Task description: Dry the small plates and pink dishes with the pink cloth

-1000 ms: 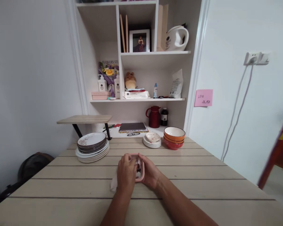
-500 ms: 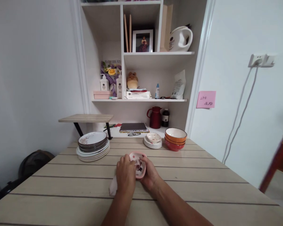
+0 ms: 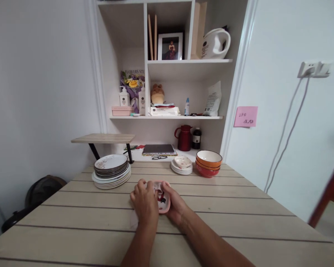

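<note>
Tilted toward me above the near middle of the table is a small pink-rimmed dish [image 3: 164, 206] with a printed picture inside. My right hand [image 3: 177, 207] grips its right side, the thumb over the rim. Against the dish's left side, my left hand [image 3: 146, 202] presses a pale cloth [image 3: 134, 219] into the hollow. One end of the cloth hangs out below that hand, and the rest is mostly hidden by the fingers.
Stacked plates [image 3: 111, 171] stand at the table's left. Farther back are small white dishes [image 3: 182, 170] and, to their right, stacked orange and red bowls [image 3: 208, 164]. A raised wooden shelf [image 3: 102, 138] overhangs the back left. A red jug [image 3: 184, 138] stands behind.
My left hand has shifted slightly left and its fingers have lifted and spread over the cloth. The dish has turned a little in my right hand, and the whole view has shifted slightly.
</note>
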The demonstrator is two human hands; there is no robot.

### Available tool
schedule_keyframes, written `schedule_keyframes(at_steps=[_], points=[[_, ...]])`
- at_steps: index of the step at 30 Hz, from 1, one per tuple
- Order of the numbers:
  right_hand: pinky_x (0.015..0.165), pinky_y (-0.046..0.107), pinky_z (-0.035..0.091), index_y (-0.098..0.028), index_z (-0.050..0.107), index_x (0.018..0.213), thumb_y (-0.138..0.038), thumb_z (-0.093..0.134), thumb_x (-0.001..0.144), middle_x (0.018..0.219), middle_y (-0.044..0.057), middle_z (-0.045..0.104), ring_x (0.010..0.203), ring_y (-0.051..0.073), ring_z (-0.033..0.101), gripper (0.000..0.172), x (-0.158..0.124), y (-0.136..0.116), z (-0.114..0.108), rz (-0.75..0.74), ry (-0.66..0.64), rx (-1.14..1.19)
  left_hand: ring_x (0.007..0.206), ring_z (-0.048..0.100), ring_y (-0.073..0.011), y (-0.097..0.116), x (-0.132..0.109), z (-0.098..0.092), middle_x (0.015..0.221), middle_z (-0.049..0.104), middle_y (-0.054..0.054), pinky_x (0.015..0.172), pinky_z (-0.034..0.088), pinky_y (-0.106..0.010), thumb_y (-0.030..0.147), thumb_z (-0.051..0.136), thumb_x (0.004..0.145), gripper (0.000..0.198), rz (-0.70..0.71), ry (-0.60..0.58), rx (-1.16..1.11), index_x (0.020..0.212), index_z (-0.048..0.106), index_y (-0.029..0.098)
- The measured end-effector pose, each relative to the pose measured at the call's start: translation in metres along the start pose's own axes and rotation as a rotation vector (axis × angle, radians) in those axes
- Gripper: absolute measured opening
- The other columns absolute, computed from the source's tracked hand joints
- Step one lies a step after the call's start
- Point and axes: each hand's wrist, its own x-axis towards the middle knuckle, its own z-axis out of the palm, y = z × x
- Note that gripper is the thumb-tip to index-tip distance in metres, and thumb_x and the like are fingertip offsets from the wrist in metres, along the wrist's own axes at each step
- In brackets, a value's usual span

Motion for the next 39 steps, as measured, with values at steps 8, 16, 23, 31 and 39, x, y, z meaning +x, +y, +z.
schedule_keyframes(at_steps=[8, 16, 23, 31, 39], points=[[0.051, 0.025, 0.048, -0.021, 0.057, 0.093, -0.035, 0.058, 0.088, 0.065, -0.001, 0.067, 0.052, 0.014, 0.061, 0.015, 0.004, -0.006, -0.002, -0.161, 0.167, 0.075, 0.098, 0.051, -0.0255, 0.014, -0.005, -0.007, 0.096, 0.06, -0.008, 0.082, 0.037, -0.039, 0.019, 0.052, 0.088, 0.02, 0.239, -0.167, 0.027, 0.087, 0.072, 0.023], [0.055, 0.025, 0.048, -0.014, 0.063, 0.095, -0.054, 0.057, 0.087, 0.075, 0.006, 0.071, 0.059, 0.015, 0.064, 0.041, 0.007, -0.013, -0.017, -0.064, -0.053, 0.067, 0.102, 0.051, -0.0195, 0.015, -0.011, 0.008, 0.106, 0.059, -0.003, 0.086, 0.036, -0.034, 0.026, 0.065, 0.083, 0.009, 0.243, -0.117, -0.284, 0.087, 0.073, 0.029], [0.06, 0.031, 0.051, -0.019, 0.061, 0.097, -0.049, 0.064, 0.084, 0.076, 0.004, 0.073, 0.066, 0.019, 0.066, 0.032, 0.001, 0.003, 0.0, -0.086, -0.059, 0.015, 0.109, 0.049, -0.025, 0.004, 0.002, -0.004, 0.119, 0.056, -0.006, 0.094, 0.031, -0.045, 0.027, 0.064, 0.084, 0.017, -0.011, 0.042, -0.031, 0.096, 0.073, 0.032], [0.055, 0.025, 0.048, -0.025, 0.058, 0.096, -0.041, 0.069, 0.079, 0.068, -0.003, 0.068, 0.057, 0.015, 0.062, 0.026, 0.008, 0.0, -0.002, -0.288, 0.114, 0.114, 0.101, 0.05, -0.0252, 0.014, -0.005, -0.009, 0.101, 0.062, -0.006, 0.091, 0.034, -0.044, 0.024, 0.056, 0.088, 0.019, 0.136, -0.118, 0.049, 0.089, 0.074, 0.025], [0.059, 0.026, 0.049, -0.017, 0.062, 0.09, -0.058, 0.064, 0.08, 0.07, 0.003, 0.07, 0.06, 0.016, 0.064, 0.042, 0.006, -0.016, -0.017, -0.181, -0.014, 0.064, 0.104, 0.051, -0.0202, 0.022, -0.016, 0.001, 0.112, 0.061, -0.003, 0.091, 0.036, -0.037, 0.026, 0.062, 0.086, 0.012, 0.294, -0.082, -0.235, 0.086, 0.073, 0.029]])
